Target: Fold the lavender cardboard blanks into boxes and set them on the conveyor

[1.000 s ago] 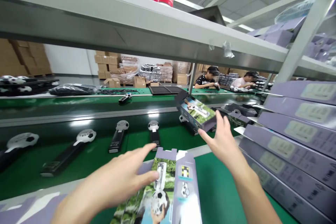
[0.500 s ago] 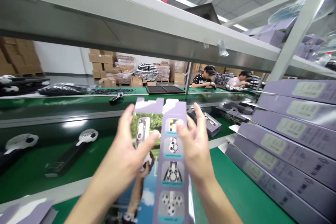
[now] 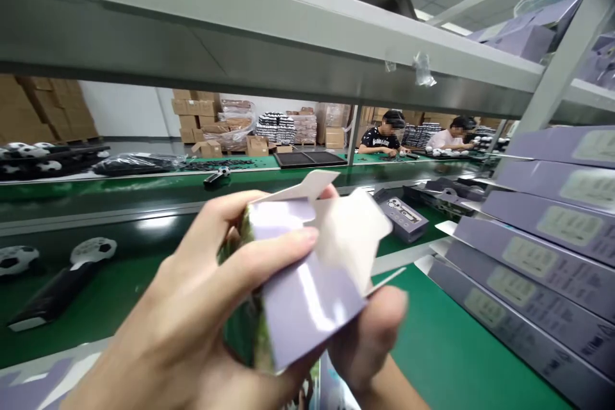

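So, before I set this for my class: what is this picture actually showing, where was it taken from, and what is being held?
The picture comes from a camera worn on a person's head, looking forward and down, so the two bare hands are the wearer's own. The left hand and right hand hold a purple cardboard box with its end flaps open. Beyond it runs a green conveyor belt carrying football-patterned handheld devices; what they are I cannot tell. A stack of flat purple cartons lies at the right, and a finished box lies further along. Two other people work in the background.
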`<control>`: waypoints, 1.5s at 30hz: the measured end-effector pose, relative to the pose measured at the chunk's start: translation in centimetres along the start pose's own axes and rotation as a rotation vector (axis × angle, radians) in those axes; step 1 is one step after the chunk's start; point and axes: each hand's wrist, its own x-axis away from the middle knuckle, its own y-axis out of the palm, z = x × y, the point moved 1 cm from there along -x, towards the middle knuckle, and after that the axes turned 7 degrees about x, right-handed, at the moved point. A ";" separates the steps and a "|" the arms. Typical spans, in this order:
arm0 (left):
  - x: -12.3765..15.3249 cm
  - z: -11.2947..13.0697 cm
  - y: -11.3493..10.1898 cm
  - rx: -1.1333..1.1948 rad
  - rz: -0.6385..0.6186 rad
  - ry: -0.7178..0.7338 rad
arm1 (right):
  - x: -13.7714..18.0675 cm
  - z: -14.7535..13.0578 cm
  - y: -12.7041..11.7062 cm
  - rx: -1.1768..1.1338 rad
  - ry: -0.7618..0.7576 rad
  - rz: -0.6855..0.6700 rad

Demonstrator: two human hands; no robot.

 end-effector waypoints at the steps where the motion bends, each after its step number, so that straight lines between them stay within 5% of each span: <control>1: -0.1 -0.1 -0.4 -0.080 -0.030 0.076 | 0.1 0.0 0.2 -0.164 -0.026 -0.054; 3: -0.2 -0.1 -0.8 -0.169 -0.065 0.147 | 0.3 -0.1 0.6 -0.420 -0.035 -0.105; 9: 0.2 -0.4 -0.5 -0.154 -0.113 0.081 | 1.6 0.4 0.6 -0.586 0.129 -0.019; 15: 0.1 -0.8 -0.1 0.017 -0.134 0.140 | 2.3 1.5 0.6 -0.207 0.165 0.210; 18: 0.2 -0.9 -0.2 0.139 -0.100 0.172 | 2.6 1.9 0.6 -0.074 -0.041 0.311; 22: 0.9 -1.1 -0.9 0.163 -0.064 0.041 | 2.5 1.7 1.0 0.264 -0.320 0.164; 26: 1.6 -1.2 -0.9 0.367 0.020 -0.102 | 2.6 0.8 2.3 0.184 -0.340 0.397; 31: 1.7 -1.1 -0.1 0.486 0.168 -0.111 | 2.8 0.1 3.1 0.118 -0.284 0.462; 34: 1.3 -1.0 -0.1 0.428 0.199 -0.001 | 2.7 0.4 2.1 0.192 -0.323 0.334; 40: 1.3 -0.8 -0.4 0.383 0.186 -0.027 | 2.6 0.7 0.6 0.114 -0.419 0.171; 45: 1.6 -0.7 -0.2 0.392 0.187 -0.032 | 3.2 0.6 -0.1 0.278 -0.409 0.040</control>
